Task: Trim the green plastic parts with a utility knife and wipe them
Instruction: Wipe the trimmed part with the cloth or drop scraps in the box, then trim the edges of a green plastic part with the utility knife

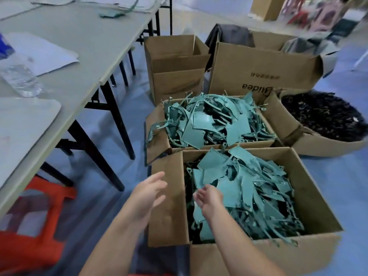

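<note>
Over the box's (pixel 314 206) left edge, left hand (pixel 148 193) fingers (pixel 159 177) spread — right hand (pixel 209 198) fingers loosely bent above green parts (pixel 249 188), empty.

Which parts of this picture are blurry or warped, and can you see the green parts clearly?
Head view: green parts in the near box look sharp; the top right background is smeared by motion blur; the left hand, right hand and orange stool are slightly soft; lighting is even, without glare.
</note>
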`<action>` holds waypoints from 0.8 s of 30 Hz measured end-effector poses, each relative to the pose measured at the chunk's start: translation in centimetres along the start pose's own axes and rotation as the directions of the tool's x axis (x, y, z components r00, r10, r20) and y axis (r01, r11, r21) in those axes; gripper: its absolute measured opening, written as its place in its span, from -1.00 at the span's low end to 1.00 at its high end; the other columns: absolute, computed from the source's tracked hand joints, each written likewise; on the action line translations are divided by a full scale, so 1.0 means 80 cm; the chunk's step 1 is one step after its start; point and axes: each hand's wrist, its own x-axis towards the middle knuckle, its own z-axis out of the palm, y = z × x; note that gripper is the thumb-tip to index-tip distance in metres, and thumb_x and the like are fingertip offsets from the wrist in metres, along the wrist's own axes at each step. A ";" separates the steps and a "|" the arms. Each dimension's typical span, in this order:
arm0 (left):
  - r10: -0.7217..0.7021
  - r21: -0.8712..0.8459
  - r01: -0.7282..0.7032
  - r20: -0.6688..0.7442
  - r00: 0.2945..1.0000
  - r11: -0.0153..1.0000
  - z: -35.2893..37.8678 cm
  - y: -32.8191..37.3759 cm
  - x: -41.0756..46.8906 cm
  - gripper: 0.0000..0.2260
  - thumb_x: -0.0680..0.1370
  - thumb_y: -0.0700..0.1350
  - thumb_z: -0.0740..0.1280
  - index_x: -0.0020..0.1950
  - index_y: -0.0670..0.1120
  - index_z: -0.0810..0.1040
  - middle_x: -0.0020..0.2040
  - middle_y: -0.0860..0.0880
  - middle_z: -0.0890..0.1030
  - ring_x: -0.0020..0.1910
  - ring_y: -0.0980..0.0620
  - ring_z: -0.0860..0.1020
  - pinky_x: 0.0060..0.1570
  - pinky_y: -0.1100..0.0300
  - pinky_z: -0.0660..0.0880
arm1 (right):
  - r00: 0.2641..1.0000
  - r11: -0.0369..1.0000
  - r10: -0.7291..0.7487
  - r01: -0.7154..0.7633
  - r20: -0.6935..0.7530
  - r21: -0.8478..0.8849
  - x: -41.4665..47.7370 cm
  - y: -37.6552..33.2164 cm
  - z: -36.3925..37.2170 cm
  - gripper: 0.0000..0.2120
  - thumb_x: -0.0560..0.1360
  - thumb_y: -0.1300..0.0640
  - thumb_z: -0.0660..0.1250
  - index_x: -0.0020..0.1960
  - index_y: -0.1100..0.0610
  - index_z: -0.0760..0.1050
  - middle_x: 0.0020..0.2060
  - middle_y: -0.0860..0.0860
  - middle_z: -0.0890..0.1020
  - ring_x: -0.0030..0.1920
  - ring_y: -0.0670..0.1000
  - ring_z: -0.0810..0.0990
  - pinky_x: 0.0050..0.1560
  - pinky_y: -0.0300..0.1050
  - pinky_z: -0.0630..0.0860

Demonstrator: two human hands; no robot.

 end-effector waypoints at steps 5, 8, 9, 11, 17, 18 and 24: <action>0.067 -0.124 -0.091 -0.189 0.980 0.988 -0.055 0.007 0.003 -0.66 0.63 -0.33 0.28 0.34 -0.06 0.58 0.37 -0.02 0.55 0.42 -0.01 0.46 0.28 0.01 0.49 | 0.943 0.973 0.181 -0.132 0.277 -0.188 -0.072 0.098 0.083 -0.84 0.57 0.37 0.18 -0.12 0.23 0.50 -0.35 0.16 0.54 -0.46 0.02 0.43 -0.46 -0.20 0.39; 0.157 -0.113 -0.193 -0.269 0.950 0.975 -0.086 0.032 -0.017 -0.67 0.61 -0.39 0.28 0.23 -0.04 0.61 0.31 -0.05 0.60 0.35 0.01 0.53 0.26 0.09 0.49 | 0.865 0.955 0.231 -0.115 0.446 -0.272 -0.137 0.106 0.136 -0.83 0.54 0.38 0.21 -0.16 0.24 0.51 -0.39 0.14 0.53 -0.49 -0.01 0.43 -0.46 -0.23 0.41; 0.208 -0.099 -0.243 -0.271 0.940 0.965 -0.098 0.044 -0.028 -0.68 0.61 -0.40 0.27 0.19 -0.03 0.62 0.28 -0.06 0.63 0.29 0.03 0.58 0.21 0.13 0.52 | 0.823 0.953 0.240 -0.099 0.515 -0.285 -0.161 0.100 0.153 -0.85 0.54 0.37 0.22 -0.15 0.25 0.51 -0.42 0.12 0.54 -0.50 -0.01 0.44 -0.46 -0.25 0.42; 0.322 -0.076 -0.352 -0.258 0.911 0.933 -0.126 0.074 -0.055 -0.66 0.60 -0.44 0.25 0.11 -0.05 0.64 0.15 -0.05 0.71 0.14 0.05 0.68 0.04 0.21 0.61 | 0.738 0.954 0.211 -0.013 0.640 -0.300 -0.213 0.083 0.188 -0.83 0.52 0.38 0.23 -0.18 0.25 0.54 -0.47 0.09 0.56 -0.48 -0.02 0.47 -0.40 -0.25 0.41; 0.571 0.060 -0.618 -0.462 0.679 0.784 -0.233 0.156 -0.148 -0.77 0.54 -0.43 0.36 -0.03 -0.11 0.66 -0.19 0.00 0.75 -0.21 0.08 0.72 -0.24 0.29 0.64 | 0.461 0.952 0.135 0.184 0.877 -0.243 -0.367 0.073 0.289 -0.78 0.51 0.38 0.24 -0.21 0.20 0.58 -0.47 0.03 0.57 -0.50 -0.06 0.52 -0.39 -0.26 0.46; 0.592 0.123 -0.628 -0.507 0.626 0.769 -0.253 0.161 -0.162 -0.79 0.52 -0.40 0.41 -0.04 -0.10 0.67 -0.20 0.00 0.75 -0.26 0.08 0.71 -0.29 0.30 0.62 | 0.418 0.941 0.136 0.230 0.898 -0.249 -0.388 0.084 0.304 -0.81 0.53 0.35 0.24 -0.16 0.18 0.58 -0.46 0.01 0.57 -0.51 -0.09 0.51 -0.38 -0.27 0.48; 0.468 0.238 -0.576 -0.834 0.293 0.782 -0.388 0.144 -0.243 -0.88 0.51 -0.10 0.52 -0.20 -0.08 0.66 -0.41 -0.09 0.68 -0.53 0.06 0.59 -0.52 0.27 0.52 | 0.176 0.825 0.278 0.460 0.944 -0.328 -0.497 0.182 0.371 -0.81 0.54 0.38 0.20 -0.06 0.23 0.57 -0.38 0.06 0.59 -0.47 -0.08 0.53 -0.38 -0.28 0.51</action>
